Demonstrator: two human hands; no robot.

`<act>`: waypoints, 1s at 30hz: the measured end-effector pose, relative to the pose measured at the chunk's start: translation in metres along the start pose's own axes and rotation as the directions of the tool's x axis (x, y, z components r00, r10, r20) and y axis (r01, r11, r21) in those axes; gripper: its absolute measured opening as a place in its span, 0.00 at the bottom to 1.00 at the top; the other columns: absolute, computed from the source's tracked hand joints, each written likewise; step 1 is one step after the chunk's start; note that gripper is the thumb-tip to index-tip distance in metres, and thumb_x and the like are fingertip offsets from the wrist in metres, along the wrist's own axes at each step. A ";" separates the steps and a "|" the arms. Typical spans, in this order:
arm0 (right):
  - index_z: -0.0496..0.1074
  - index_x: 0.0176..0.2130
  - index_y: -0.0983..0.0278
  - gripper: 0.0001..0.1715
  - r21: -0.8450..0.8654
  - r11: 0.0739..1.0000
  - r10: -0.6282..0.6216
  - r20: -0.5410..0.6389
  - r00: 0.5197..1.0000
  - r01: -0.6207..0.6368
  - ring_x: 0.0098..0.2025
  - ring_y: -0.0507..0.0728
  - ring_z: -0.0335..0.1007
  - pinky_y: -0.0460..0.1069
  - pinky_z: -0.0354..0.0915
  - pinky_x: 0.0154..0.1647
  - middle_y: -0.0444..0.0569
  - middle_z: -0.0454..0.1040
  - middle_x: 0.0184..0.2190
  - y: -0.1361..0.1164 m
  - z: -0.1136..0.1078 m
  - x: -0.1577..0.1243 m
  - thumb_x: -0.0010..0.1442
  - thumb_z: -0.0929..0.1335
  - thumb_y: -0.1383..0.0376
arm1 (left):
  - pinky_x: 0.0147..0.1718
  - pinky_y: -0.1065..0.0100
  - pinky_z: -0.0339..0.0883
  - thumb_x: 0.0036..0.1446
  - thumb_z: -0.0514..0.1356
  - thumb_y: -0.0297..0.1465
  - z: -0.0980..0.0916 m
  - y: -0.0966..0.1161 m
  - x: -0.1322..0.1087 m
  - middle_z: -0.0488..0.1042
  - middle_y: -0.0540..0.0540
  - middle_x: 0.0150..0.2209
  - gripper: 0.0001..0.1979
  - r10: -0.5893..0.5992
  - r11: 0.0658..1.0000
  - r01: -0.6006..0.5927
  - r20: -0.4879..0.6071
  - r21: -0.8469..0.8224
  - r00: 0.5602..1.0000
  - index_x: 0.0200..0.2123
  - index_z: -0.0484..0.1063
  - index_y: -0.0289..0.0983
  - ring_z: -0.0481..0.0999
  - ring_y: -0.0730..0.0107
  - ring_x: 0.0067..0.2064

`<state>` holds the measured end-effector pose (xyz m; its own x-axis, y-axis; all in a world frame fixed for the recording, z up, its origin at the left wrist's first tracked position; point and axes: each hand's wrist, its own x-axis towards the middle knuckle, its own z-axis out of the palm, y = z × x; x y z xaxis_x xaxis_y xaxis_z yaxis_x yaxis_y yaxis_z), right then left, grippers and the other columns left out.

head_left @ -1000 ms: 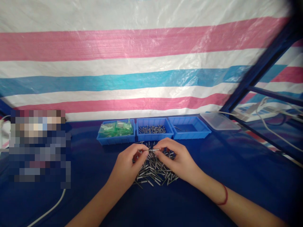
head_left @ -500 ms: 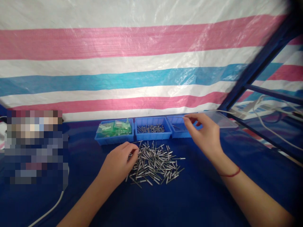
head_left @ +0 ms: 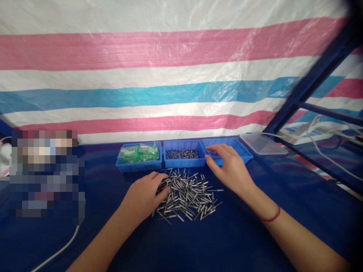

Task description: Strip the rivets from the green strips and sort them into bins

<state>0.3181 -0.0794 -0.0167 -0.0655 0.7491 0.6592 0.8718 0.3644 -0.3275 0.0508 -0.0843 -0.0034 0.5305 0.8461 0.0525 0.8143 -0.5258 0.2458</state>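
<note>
A loose pile of silver blind rivets [head_left: 188, 196] lies on the dark blue tabletop [head_left: 181, 249]. At its left edge rests my left hand [head_left: 144, 192], thumb and index finger apart over the rivets; its other fingertips are partly hidden. My right hand [head_left: 232, 166] is open with thumb and forefinger spread, nothing visible between them. It hovers above and to the right of the pile, in front of the right blue bin [head_left: 246, 154], covering part of it. Shorter-looking metal pieces, seemingly rivets, lie in the middle blue bin [head_left: 185, 163].
The left blue bin [head_left: 138, 167] holds green plastic packets [head_left: 147, 152]. A clear plastic lid [head_left: 263, 144] lies right of the bins. White cables [head_left: 62, 249] run at both sides. A blue metal frame [head_left: 309, 87] stands at right, and a striped sheet [head_left: 170, 49] hangs behind.
My right hand has come down and left from over the right bin toward the pile, its fingertips parting. My left hand's thumb and index finger have spread wider at the pile.
</note>
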 end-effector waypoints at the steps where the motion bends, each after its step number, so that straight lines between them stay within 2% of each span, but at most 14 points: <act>1: 0.71 0.43 0.64 0.11 0.019 1.000 -0.016 0.019 1.000 0.016 0.42 0.62 0.69 0.57 0.64 0.44 0.54 0.75 0.39 -0.005 0.001 -0.001 0.60 0.64 0.64 | 0.36 0.68 0.65 0.61 0.52 0.35 0.001 0.000 0.001 0.73 0.45 0.42 0.15 0.015 1.000 -0.015 -0.002 -0.013 1.000 0.49 0.70 0.41 0.75 0.64 0.39; 4: 0.71 0.43 0.64 0.11 0.073 0.996 -0.055 0.078 0.995 0.049 0.43 0.62 0.68 0.58 0.64 0.45 0.53 0.74 0.40 -0.016 0.003 -0.005 0.60 0.64 0.65 | 0.39 0.67 0.65 0.61 0.52 0.34 0.003 -0.002 0.002 0.74 0.46 0.42 0.13 0.045 0.997 -0.045 -0.003 -0.070 0.999 0.46 0.72 0.41 0.75 0.64 0.40; 7: 0.72 0.41 0.64 0.10 0.148 0.987 -0.086 0.106 0.991 0.069 0.43 0.61 0.69 0.57 0.64 0.46 0.53 0.74 0.39 -0.024 0.003 -0.007 0.60 0.64 0.66 | 0.34 0.69 0.64 0.60 0.54 0.33 0.002 -0.002 0.003 0.75 0.48 0.37 0.10 0.027 0.986 -0.029 -0.012 -0.167 1.000 0.42 0.72 0.40 0.74 0.66 0.36; 10: 0.73 0.38 0.63 0.08 0.240 0.968 -0.110 0.121 0.986 0.079 0.42 0.59 0.70 0.56 0.65 0.46 0.51 0.75 0.37 -0.030 0.004 -0.009 0.60 0.64 0.66 | 0.31 0.70 0.62 0.59 0.56 0.34 -0.001 -0.001 0.004 0.75 0.51 0.31 0.08 -0.030 0.951 0.010 -0.059 -0.309 0.998 0.39 0.71 0.39 0.73 0.69 0.31; 13: 0.73 0.38 0.62 0.06 0.347 0.935 -0.137 0.168 0.976 0.071 0.42 0.58 0.71 0.55 0.65 0.46 0.50 0.76 0.36 -0.039 0.006 -0.013 0.60 0.66 0.65 | 0.30 0.71 0.63 0.58 0.56 0.36 -0.004 0.001 0.005 0.74 0.51 0.29 0.08 -0.125 0.878 0.051 -0.124 -0.477 0.984 0.35 0.71 0.38 0.72 0.70 0.30; 16: 0.73 0.39 0.61 0.07 0.477 0.879 -0.133 0.230 0.964 0.007 0.40 0.56 0.71 0.53 0.67 0.43 0.48 0.77 0.36 -0.050 0.010 -0.019 0.59 0.68 0.63 | 0.31 0.70 0.64 0.57 0.57 0.38 -0.002 0.005 0.006 0.74 0.50 0.31 0.10 -0.173 0.779 0.046 -0.144 -0.626 0.974 0.33 0.71 0.37 0.72 0.70 0.31; 19: 0.74 0.38 0.61 0.08 0.559 0.821 -0.064 0.295 0.953 -0.117 0.34 0.54 0.71 0.49 0.67 0.34 0.47 0.77 0.33 -0.060 0.013 -0.023 0.59 0.67 0.61 | 0.33 0.70 0.65 0.57 0.58 0.39 0.003 0.009 0.005 0.75 0.49 0.32 0.11 -0.164 0.708 0.029 -0.124 -0.706 0.979 0.34 0.71 0.37 0.73 0.69 0.33; 21: 0.74 0.36 0.62 0.09 0.569 0.805 -0.018 0.311 0.950 -0.171 0.31 0.53 0.70 0.47 0.65 0.30 0.47 0.76 0.30 -0.062 0.014 -0.025 0.61 0.66 0.60 | 0.32 0.70 0.65 0.57 0.58 0.39 0.006 0.013 0.004 0.75 0.49 0.31 0.11 -0.145 0.718 0.033 -0.103 -0.695 0.984 0.34 0.72 0.37 0.73 0.70 0.32; 23: 0.74 0.34 0.62 0.10 0.562 0.808 -0.002 0.307 0.952 -0.180 0.29 0.53 0.69 0.47 0.64 0.29 0.46 0.76 0.29 -0.061 0.014 -0.024 0.62 0.65 0.61 | 0.32 0.70 0.65 0.58 0.57 0.39 0.006 0.014 0.003 0.75 0.50 0.31 0.11 -0.102 0.778 0.023 -0.090 -0.627 0.991 0.36 0.72 0.38 0.72 0.70 0.31; 27: 0.72 0.30 0.62 0.08 0.445 0.883 -0.006 0.329 0.944 -0.149 0.28 0.52 0.67 0.48 0.63 0.30 0.44 0.74 0.26 -0.047 0.015 -0.020 0.60 0.65 0.66 | 0.40 0.67 0.64 0.61 0.53 0.35 0.001 0.006 0.004 0.75 0.48 0.36 0.10 0.077 0.934 -0.112 -0.114 -0.339 0.990 0.38 0.74 0.39 0.72 0.66 0.38; 30: 0.71 0.28 0.63 0.07 0.288 0.954 -0.025 0.355 0.934 -0.084 0.31 0.55 0.67 0.51 0.63 0.35 0.45 0.74 0.26 -0.036 0.017 -0.017 0.58 0.65 0.68 | 0.42 0.66 0.63 0.61 0.54 0.31 0.001 -0.003 0.004 0.74 0.46 0.37 0.10 0.189 0.972 -0.195 -0.062 -0.127 0.980 0.37 0.75 0.39 0.71 0.66 0.40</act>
<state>0.2796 -0.0956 -0.0279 -0.2553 0.8875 0.3836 0.6976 0.4438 -0.5625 0.0507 -0.0791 -0.0049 0.6592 0.7353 0.1575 0.6582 -0.6654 0.3521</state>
